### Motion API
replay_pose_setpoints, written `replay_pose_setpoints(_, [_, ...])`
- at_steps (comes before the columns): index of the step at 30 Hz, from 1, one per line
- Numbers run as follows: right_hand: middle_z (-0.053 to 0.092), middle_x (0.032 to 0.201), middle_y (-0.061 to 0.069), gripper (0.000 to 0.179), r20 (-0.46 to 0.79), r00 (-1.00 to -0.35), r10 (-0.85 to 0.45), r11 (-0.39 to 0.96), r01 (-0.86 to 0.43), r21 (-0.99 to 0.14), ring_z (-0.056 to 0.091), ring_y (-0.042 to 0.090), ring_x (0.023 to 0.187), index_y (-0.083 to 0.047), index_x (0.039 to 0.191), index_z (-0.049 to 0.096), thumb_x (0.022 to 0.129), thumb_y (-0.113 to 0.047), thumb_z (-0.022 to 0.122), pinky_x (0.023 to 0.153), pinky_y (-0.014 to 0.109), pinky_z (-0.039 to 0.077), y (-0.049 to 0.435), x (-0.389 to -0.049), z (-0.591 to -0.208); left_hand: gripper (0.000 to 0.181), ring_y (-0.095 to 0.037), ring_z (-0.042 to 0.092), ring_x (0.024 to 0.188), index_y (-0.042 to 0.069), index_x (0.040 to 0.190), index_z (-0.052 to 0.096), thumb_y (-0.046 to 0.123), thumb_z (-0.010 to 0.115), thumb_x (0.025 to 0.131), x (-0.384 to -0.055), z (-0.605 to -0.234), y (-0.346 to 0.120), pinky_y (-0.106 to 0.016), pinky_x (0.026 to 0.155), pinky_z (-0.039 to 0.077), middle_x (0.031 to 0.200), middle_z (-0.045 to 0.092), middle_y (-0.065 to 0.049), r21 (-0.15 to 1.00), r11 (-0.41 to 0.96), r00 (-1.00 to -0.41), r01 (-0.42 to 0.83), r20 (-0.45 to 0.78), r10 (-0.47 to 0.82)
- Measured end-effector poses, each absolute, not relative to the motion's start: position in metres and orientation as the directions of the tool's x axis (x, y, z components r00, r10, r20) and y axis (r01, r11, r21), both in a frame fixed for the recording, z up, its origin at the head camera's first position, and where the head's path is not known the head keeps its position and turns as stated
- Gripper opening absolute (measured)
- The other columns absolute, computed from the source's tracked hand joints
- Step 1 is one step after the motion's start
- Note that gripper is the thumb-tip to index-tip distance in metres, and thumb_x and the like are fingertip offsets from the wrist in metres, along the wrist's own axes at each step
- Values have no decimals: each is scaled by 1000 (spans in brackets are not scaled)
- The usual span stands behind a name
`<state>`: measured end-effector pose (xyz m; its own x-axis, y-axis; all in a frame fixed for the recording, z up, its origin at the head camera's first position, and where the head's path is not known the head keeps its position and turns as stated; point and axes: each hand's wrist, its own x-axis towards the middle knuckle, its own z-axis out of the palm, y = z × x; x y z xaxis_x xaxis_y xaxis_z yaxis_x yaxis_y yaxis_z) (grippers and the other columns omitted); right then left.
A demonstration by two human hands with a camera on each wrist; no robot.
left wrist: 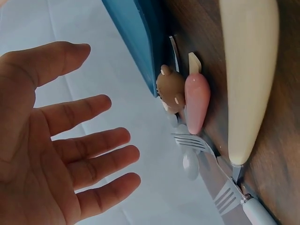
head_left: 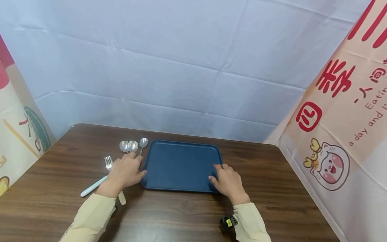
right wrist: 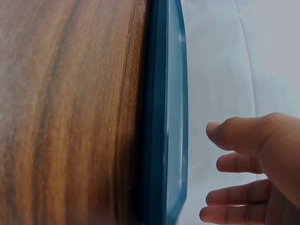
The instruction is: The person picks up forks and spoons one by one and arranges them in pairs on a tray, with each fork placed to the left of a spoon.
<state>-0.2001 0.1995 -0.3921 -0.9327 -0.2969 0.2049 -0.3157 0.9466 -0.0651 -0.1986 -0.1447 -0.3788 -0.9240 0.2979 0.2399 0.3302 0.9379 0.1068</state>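
A dark blue rectangular tray [head_left: 182, 166] lies flat on the table. Over the cutlery beside the tray's left edge hovers my left hand [head_left: 125, 169]; in the left wrist view its fingers [left wrist: 93, 152] are spread, holding nothing. Below it lie a fork with a pale blue handle [head_left: 94, 186], several spoons [head_left: 143, 142] and a cream handle [left wrist: 251, 79]. A pink handle [left wrist: 197, 101] and a brown bear-shaped piece [left wrist: 171, 91] lie near the tray. At the tray's right edge my right hand [head_left: 228, 179] has its fingers extended, gripping nothing; contact with the rim cannot be told.
The brown wooden table [head_left: 169, 218] reaches back to a pale hanging cloth [head_left: 181, 67]. A printed cloth [head_left: 356, 117] hangs on the right and another [head_left: 18, 134] on the left. A small black device [head_left: 227, 222] sits at the right wrist.
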Motion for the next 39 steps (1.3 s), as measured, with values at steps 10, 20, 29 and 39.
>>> replay_pose_setpoints(10, [50,117,25,51,159,-962,-224,957,-247,-150,51,39,102,1,124,55,84,-28,69,69,47,49,206,-198,-399,35,-31,56,73,-1,100,63,24,71,76,-195,-384,-163,-45,53,46,87,55,-14,146,932,-924,332,250,290])
replay_pose_setpoints(20, [46,118,29,52,127,-982,-142,966,-165,-197,47,40,103,7,123,54,83,-24,69,68,49,49,213,-199,-405,20,-28,53,66,1,91,63,13,68,76,-189,-390,-186,-47,54,46,77,50,-10,206,927,-934,314,241,263])
replay_pose_setpoints(29, [50,114,29,48,105,-986,-130,957,-153,-248,56,38,94,9,123,52,84,-14,68,71,49,49,220,-203,-409,37,-28,56,69,-5,104,63,8,70,70,-185,-394,-206,-47,56,47,85,55,-16,233,929,-947,288,213,240])
replay_pose_setpoints(39, [56,109,26,39,72,-983,-167,934,-182,-308,55,38,101,8,120,54,82,3,61,79,46,48,224,-206,-412,18,-22,45,65,7,83,60,-3,62,68,-178,-398,-229,-42,55,42,72,48,-5,283,929,-971,238,97,219])
